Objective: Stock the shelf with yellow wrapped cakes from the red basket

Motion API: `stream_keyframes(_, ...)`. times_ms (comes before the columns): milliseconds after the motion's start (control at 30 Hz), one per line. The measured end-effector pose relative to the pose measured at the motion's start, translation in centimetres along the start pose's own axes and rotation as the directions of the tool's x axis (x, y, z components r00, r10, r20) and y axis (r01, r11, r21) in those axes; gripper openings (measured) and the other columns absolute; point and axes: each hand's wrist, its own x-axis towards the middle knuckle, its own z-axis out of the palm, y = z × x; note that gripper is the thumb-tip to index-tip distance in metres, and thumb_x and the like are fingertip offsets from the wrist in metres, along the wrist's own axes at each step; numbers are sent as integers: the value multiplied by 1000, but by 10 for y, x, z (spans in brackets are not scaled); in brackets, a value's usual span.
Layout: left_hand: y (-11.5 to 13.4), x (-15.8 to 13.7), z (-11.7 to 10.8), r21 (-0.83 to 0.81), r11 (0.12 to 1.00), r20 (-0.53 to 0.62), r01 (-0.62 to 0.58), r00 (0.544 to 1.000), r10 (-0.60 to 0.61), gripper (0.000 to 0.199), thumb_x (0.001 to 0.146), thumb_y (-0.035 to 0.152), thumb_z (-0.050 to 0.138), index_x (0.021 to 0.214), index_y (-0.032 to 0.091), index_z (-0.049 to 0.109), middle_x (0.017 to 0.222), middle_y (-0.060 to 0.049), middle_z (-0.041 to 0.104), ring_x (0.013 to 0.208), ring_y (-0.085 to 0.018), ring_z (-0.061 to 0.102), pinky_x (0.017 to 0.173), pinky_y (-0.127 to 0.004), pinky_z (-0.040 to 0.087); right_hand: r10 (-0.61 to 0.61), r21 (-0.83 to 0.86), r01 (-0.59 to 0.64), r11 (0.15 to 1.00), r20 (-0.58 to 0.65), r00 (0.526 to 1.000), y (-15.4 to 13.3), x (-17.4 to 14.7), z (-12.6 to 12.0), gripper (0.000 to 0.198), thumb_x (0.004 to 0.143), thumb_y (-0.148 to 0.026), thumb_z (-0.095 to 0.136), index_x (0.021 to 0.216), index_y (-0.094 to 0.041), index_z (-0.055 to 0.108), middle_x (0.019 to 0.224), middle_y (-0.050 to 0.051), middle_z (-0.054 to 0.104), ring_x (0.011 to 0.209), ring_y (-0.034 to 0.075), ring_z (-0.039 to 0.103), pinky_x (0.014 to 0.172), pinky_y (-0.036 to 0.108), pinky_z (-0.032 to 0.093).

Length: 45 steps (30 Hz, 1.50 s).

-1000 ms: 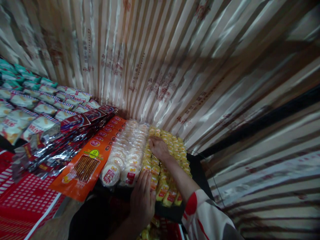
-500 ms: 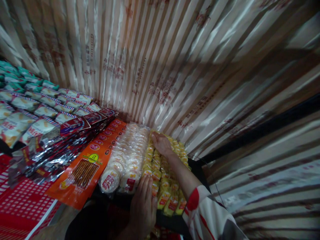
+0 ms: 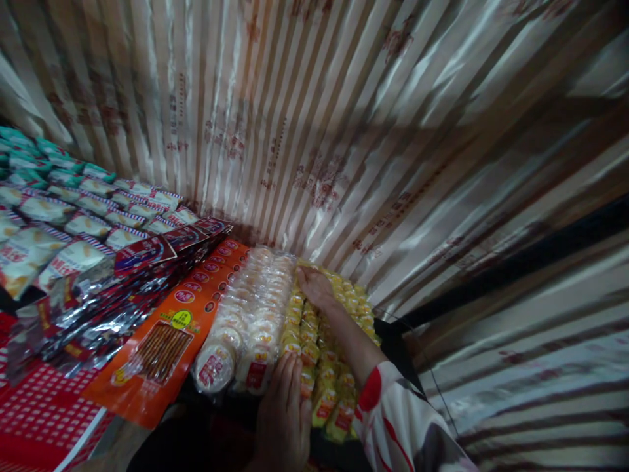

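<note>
Rows of small yellow-wrapped snack packs [image 3: 309, 328] stand in a block on a black surface. My left hand [image 3: 284, 406] is at their near left corner, fingers stretched out together and resting against the front packs. At the far left end of the same block lies my right hand [image 3: 315, 287], its fingers extended over the top; the forearm hides part of the rows. Directly left of the yellow packs are two rows of round white snacks in clear wrap [image 3: 260, 321]. Neither hand appears to grip anything.
Orange bags of stick snacks [image 3: 164, 344] lie left of the white rows, then dark red packets [image 3: 147, 252], white packets [image 3: 88, 223] and green packets [image 3: 54, 154]. A red perforated basket [image 3: 44, 406] is at lower left. Pleated printed sheeting [image 3: 275, 131] rises behind; a black bar [image 3: 491, 282] crosses right.
The goods and hands sit slightly lower in the view. My sleeve now covers more of the front right yellow packs. Both hands keep nearly the same places on the block.
</note>
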Motion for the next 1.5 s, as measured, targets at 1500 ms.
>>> stream_keyframes(1500,1,0,6,24,1000,-26,3,1000,-2,48,83,13,38,130,8,42,133,-12,48,130,-21,35,99,-33,42,8,-115,-6,993,15,1000,15,27,20,51,95,-35,20,133,-7,41,140,13,41,133,20,31,109,33,22)
